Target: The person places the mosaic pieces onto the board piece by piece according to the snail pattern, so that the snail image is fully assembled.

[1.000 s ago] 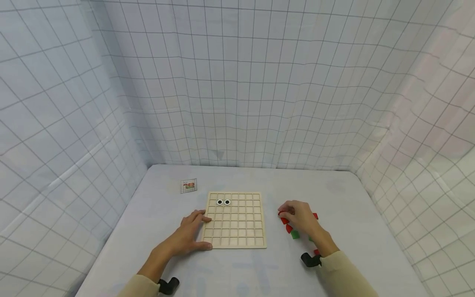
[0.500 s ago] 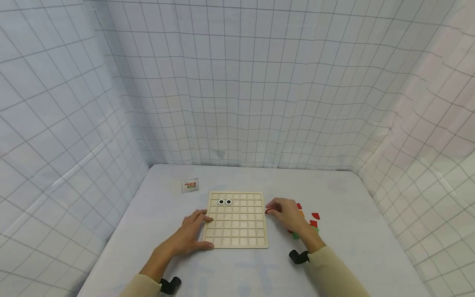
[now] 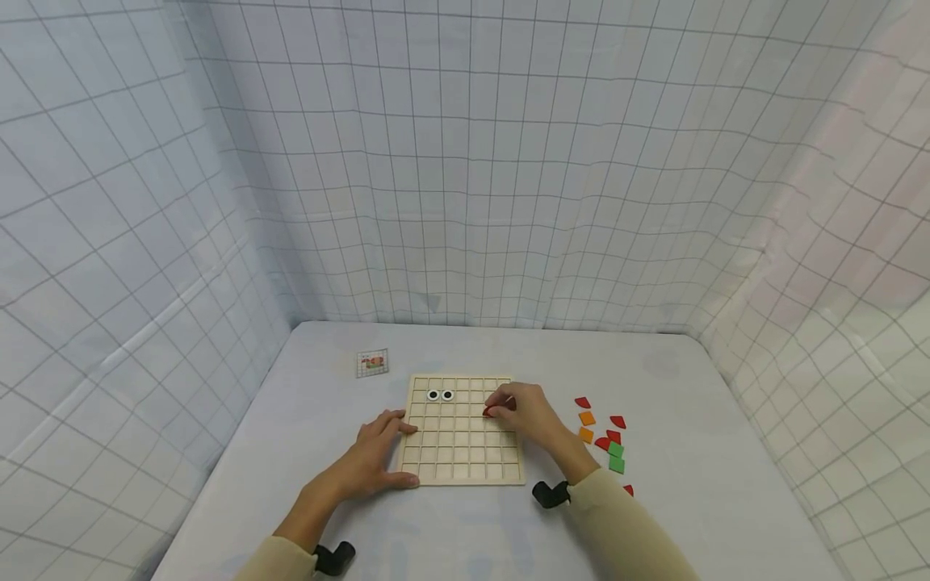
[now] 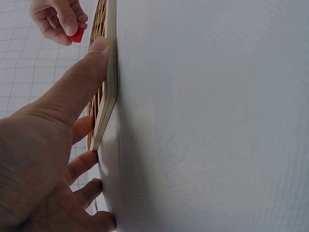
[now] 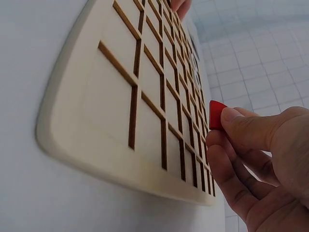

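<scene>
A pale wooden grid board lies on the white table. Two round eye tiles, a left one and a right one, sit side by side in its upper left cells. My left hand rests at the board's left edge, thumb on the near corner and fingers spread along the side. Over the board's right part, my right hand pinches a red curved-edge tile between thumb and fingertips. That red tile is held above the cells in the right wrist view.
Loose tiles lie right of the board: red quarter-round ones such as this red tile, an orange square and a green square. A small picture card lies beyond the board's left side. Gridded white curtains surround the table.
My right hand has brought the red tile leftward from the loose pile to over the board, uncovering the tiles behind it. My left hand has stayed at the board's edge.
</scene>
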